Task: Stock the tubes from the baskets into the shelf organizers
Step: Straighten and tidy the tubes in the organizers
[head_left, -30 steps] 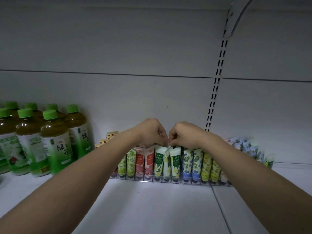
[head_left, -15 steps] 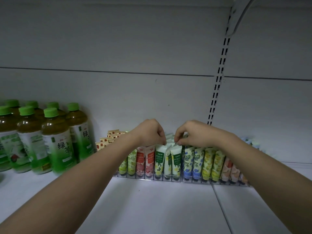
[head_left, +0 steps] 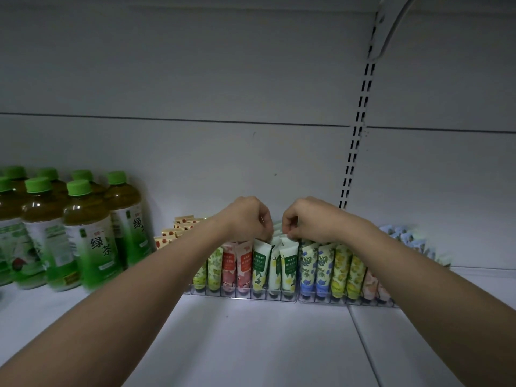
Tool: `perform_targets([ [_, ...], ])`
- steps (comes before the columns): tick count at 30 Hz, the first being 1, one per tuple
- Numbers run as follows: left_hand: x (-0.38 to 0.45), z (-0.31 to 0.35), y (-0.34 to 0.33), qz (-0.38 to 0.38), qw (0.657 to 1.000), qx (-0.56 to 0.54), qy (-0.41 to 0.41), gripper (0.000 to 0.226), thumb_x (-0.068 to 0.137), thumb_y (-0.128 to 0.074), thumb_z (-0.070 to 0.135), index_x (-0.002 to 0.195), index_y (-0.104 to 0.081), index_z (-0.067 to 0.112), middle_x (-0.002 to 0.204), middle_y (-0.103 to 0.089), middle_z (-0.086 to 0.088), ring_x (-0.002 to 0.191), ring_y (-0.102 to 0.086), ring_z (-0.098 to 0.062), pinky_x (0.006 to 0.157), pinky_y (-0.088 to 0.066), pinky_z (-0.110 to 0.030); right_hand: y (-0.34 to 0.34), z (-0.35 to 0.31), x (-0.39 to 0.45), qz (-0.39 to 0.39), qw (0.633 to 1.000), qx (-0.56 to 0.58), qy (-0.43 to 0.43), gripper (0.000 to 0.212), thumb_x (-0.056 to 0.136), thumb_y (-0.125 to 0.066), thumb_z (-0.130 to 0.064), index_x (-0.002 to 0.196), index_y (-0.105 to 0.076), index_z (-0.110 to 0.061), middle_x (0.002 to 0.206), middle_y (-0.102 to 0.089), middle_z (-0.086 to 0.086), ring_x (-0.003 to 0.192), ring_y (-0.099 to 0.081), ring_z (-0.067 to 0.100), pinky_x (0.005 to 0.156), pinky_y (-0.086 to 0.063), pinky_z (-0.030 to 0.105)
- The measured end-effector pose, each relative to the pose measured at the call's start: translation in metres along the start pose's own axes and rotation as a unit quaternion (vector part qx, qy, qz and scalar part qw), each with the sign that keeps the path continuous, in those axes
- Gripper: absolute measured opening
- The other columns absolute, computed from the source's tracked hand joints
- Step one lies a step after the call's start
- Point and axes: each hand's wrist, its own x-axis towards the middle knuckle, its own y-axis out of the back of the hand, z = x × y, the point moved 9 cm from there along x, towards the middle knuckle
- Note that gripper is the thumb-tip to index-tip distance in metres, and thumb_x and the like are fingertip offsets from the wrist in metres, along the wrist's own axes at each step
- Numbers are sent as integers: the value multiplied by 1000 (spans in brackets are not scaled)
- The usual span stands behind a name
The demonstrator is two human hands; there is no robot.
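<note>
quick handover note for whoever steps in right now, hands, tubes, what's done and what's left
Left hand: fingers curled at the crimped tops of the green-and-white tubes.
Right hand: pinching the tops of that same group.
Done: the clear shelf organizers hold upright rows of yellow-green, red, green-and-white, blue, yellow and peach tubes.
Left: seat the tubes under the hands. The baskets are out of view, so remaining stock is unknown.

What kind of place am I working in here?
Most likely a shop shelf bay: rows of identical green-capped tea bottles, printed tubes lined up in a clear organizer, and a slotted shelf upright on the back panel.
</note>
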Motion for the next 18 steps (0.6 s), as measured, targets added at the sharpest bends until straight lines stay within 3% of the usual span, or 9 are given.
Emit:
perform_targets([
  [5, -3, -2, 3, -20, 999, -24, 11, 14, 73, -82, 22, 80, -70, 23, 82, -73, 7, 74, -65, -6, 72, -50, -22, 0, -3, -1, -7, 1000, -9, 12, 11, 86, -73, -20, 84, -69, -30, 85, -68, -12, 67, -56, -5, 57, -36, 17],
  [10, -5, 0, 3, -23, 1000, -12, 15, 16, 74, -81, 20, 86, -71, 22, 86, -72, 6, 84, -68, -12, 77, -50, -25, 1, -8, -2, -2, 999, -30, 23, 9, 86, -73, -21, 88, -71, -29, 86, -67, -13, 69, -54, -5, 58, -35, 17],
  [15, -5, 0, 2, -17, 1000, -2, 10, 16, 74, -81, 22, 84, -70, 25, 84, -70, 9, 78, -64, -8, 66, -47, -18, 1, -12, -3, -1, 998, -50, 33, 6, 87, -72, -22, 91, -72, -27, 91, -70, -12, 75, -59, 3, 61, -39, 21],
  [18, -7, 2, 6, -7, 1000, -4, 0, 12, 77, -78, 20, 84, -70, 25, 84, -69, 9, 81, -65, -10, 72, -51, -21, 3, -11, -5, 2, 999, -44, 31, 6, 87, -72, -24, 92, -72, -27, 93, -70, -12, 79, -61, 5, 68, -45, 25],
])
